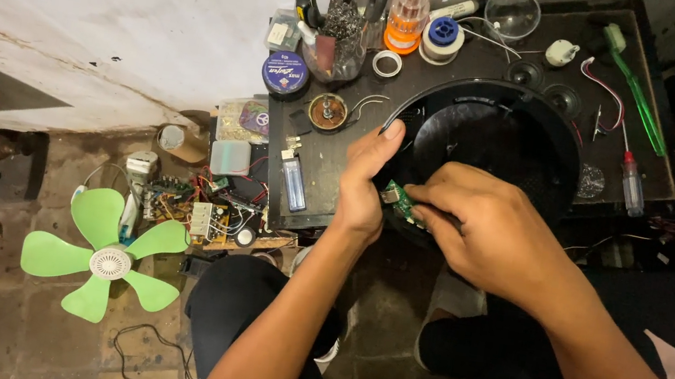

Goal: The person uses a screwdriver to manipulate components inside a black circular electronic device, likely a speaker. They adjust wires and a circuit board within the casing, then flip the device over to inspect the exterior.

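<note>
Down at the near edge of the dark worktable point(331, 171), both hands meet on a small green circuit board point(397, 199). The left hand point(364, 180) curls its fingers around the rim of a round black housing point(488, 136), thumb up along the edge. The right hand point(479, 224) pinches the board between closed fingertips, just beside the left palm. On the floor well to the left lies a green fan blade point(106, 257).

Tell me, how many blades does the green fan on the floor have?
5. The green fan lies flat on the floor: one blade points up-left, one up-right, one left, one down, one down-right. None look hidden.
</note>
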